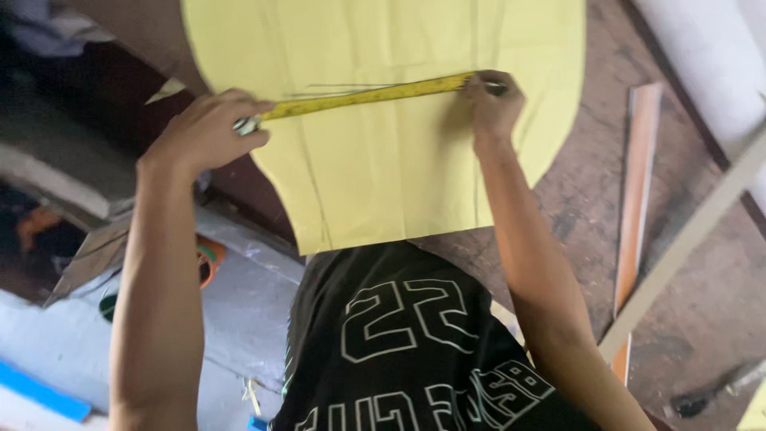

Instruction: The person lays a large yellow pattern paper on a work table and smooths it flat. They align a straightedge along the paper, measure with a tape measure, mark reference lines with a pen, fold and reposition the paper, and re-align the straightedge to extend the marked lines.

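Nearest the lens, below our wrists, we see our own black jersey (415, 343) with pale outlined print, and from either side of it our bare forearms rise toward the work. To the outside of our left arm lie a blue strip (44, 391) and an orange and green object (209, 259), only partly visible. Our left hand (209, 132) is curled over, fingers clenched around the silvery end of a yellow tape measure blade (367, 96), pinching it just past the left edge of the yellow sheet (391, 175); holding it there seems to keep the blade taut and flat. The tape runs from those fingers slightly uphill across the sheet to our right hand (493, 100), which presses down on the blade's far end with fingertips bunched; a dark slim tip shows beyond them, perhaps a pencil, though we cannot tell for certain. Both elbows are spread and the wrists turned inward, so the two hands face each other along the blade. The sheet itself has curved sides, lies flat on a rough brown worktop (590, 183) and carries faint pencil lines, some running lengthwise below the tape and a few sketched just above it between our hands. Beyond our right fingers, well apart from the sheet, an orange wooden strip (638, 183) and a pale wooden batten (694, 231) lie on the worktop, crossing one another.
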`<state>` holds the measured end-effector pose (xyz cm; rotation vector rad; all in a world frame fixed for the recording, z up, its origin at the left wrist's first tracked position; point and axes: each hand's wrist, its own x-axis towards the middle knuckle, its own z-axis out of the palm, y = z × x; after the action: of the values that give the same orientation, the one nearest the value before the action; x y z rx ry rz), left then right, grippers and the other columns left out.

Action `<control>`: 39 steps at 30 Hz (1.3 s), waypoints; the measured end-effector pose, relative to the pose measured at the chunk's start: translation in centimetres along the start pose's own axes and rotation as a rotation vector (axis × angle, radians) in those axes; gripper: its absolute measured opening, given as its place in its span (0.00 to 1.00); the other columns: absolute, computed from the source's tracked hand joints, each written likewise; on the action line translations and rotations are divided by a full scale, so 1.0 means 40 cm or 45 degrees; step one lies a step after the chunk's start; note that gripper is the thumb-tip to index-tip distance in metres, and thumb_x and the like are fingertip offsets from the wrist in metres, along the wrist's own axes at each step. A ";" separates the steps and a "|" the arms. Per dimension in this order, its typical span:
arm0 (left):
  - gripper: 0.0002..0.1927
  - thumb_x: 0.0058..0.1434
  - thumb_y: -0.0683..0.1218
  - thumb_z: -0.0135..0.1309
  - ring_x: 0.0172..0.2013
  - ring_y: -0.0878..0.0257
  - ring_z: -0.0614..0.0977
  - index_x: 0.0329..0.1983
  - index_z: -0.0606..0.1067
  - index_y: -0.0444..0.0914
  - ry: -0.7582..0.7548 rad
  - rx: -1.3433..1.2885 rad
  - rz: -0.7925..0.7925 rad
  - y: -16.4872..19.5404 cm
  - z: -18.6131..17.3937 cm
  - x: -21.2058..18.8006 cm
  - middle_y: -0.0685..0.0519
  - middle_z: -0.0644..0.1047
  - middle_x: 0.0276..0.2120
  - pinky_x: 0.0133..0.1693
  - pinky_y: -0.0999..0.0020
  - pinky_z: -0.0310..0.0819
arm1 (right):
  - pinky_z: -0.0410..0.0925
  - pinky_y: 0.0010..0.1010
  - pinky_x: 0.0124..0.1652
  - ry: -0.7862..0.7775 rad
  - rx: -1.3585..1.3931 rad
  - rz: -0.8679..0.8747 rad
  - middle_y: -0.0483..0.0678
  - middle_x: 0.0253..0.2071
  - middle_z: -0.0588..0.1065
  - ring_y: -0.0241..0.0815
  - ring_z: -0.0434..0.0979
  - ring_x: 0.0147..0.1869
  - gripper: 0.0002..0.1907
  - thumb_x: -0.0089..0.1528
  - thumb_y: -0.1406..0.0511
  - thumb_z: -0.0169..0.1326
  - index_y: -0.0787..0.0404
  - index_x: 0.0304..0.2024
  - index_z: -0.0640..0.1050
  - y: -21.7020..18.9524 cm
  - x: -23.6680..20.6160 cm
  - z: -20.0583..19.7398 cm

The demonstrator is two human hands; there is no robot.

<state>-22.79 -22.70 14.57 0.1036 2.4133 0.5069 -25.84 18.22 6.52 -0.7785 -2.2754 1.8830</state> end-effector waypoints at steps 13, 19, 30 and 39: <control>0.27 0.61 0.55 0.58 0.57 0.47 0.74 0.65 0.76 0.50 0.302 0.139 0.236 -0.040 0.042 0.014 0.50 0.74 0.56 0.54 0.41 0.69 | 0.62 0.23 0.27 -0.048 0.080 0.066 0.47 0.28 0.78 0.32 0.72 0.28 0.06 0.63 0.72 0.62 0.68 0.41 0.78 0.030 -0.006 -0.005; 0.27 0.62 0.55 0.58 0.58 0.48 0.74 0.66 0.76 0.50 0.342 0.121 0.250 -0.043 0.051 0.008 0.50 0.74 0.56 0.57 0.45 0.70 | 0.61 0.22 0.25 0.011 0.027 0.060 0.47 0.28 0.78 0.29 0.70 0.26 0.07 0.63 0.71 0.63 0.68 0.42 0.79 0.043 -0.003 0.002; 0.28 0.61 0.56 0.59 0.61 0.46 0.71 0.65 0.77 0.48 0.287 0.036 0.188 -0.010 0.069 -0.027 0.51 0.73 0.62 0.60 0.47 0.66 | 0.55 0.26 0.18 0.142 0.069 0.176 0.45 0.26 0.74 0.30 0.61 0.18 0.06 0.66 0.67 0.57 0.65 0.42 0.79 0.068 -0.025 -0.117; 0.27 0.60 0.56 0.60 0.62 0.48 0.72 0.64 0.77 0.50 0.237 0.046 0.152 0.020 0.101 -0.058 0.52 0.73 0.62 0.59 0.48 0.68 | 0.66 0.29 0.33 0.161 -0.628 -0.125 0.44 0.29 0.73 0.33 0.71 0.32 0.09 0.65 0.71 0.57 0.61 0.49 0.79 0.152 -0.152 -0.274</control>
<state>-18.51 -21.09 13.41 0.2267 2.6103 0.5485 -14.44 26.05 4.92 -0.7858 -2.6670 1.2011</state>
